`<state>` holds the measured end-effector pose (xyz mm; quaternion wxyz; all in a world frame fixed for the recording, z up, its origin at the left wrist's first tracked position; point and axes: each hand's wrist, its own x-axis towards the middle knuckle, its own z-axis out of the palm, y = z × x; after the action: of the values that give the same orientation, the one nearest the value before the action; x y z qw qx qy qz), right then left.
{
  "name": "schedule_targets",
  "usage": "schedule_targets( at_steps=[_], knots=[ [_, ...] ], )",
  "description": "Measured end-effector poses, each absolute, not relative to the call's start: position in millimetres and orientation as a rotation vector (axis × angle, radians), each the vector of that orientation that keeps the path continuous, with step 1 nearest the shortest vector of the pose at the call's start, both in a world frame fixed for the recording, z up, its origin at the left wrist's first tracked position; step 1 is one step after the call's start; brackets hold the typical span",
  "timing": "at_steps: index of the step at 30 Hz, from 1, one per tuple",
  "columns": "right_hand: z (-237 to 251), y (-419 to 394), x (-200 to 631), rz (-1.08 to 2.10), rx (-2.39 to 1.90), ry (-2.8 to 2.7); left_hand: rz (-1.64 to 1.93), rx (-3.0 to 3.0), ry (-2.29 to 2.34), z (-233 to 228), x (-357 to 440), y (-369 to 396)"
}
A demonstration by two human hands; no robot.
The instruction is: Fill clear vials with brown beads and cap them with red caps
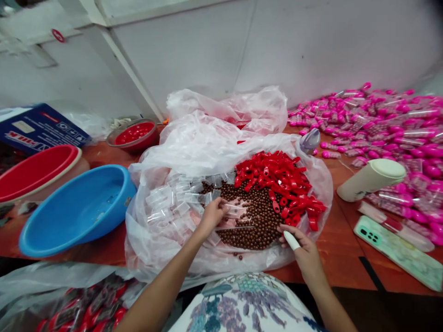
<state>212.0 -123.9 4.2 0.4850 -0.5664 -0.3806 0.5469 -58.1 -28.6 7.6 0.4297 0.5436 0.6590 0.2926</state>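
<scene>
My left hand (213,214) is closed, fingertips pinching one end of a clear plastic tube (236,210) above a heap of small brown balls (258,207). At the right edge of that heap is my right hand (300,242), its fingers curled close together and a white cover on the thumb; whatever lies between its fingertips is too small to make out. Left of the balls lie several clear plastic tubes (166,207). Shiny red plastic pieces (273,170) are piled behind and right of them. All rest on a spread white plastic bag (145,249).
On the left stand a blue basin (69,230), a red basin (34,173) and a bowl of red pieces (134,133). Many pink-capped filled tubes (380,124) cover the right side, near a cream cup (370,180) and a phone (398,251). Bagged red items (86,309) sit below the table edge.
</scene>
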Motion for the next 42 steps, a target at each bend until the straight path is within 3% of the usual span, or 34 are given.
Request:
schedule_targets(
  at_steps=[10, 16, 26, 42],
  knots=[
    [4.8, -119.8, 215.5, 1.358, -1.381, -0.885, 0.621, 1.379, 1.71, 22.9, -71.2, -14.8],
    [4.7, -115.6, 210.0, 1.378, -1.376, -0.857, 0.574, 1.227, 1.609, -1.0, -41.2, -17.3],
    [8.1, -112.5, 210.9, 1.364, -1.383, -0.854, 0.672, 1.046, 1.392, -2.8, 4.7, -13.4],
    [11.5, -94.0, 210.3, 1.217, -1.469, -1.053, 0.75, 0.765, 1.204, 3.0, -10.2, -29.5]
  ],
)
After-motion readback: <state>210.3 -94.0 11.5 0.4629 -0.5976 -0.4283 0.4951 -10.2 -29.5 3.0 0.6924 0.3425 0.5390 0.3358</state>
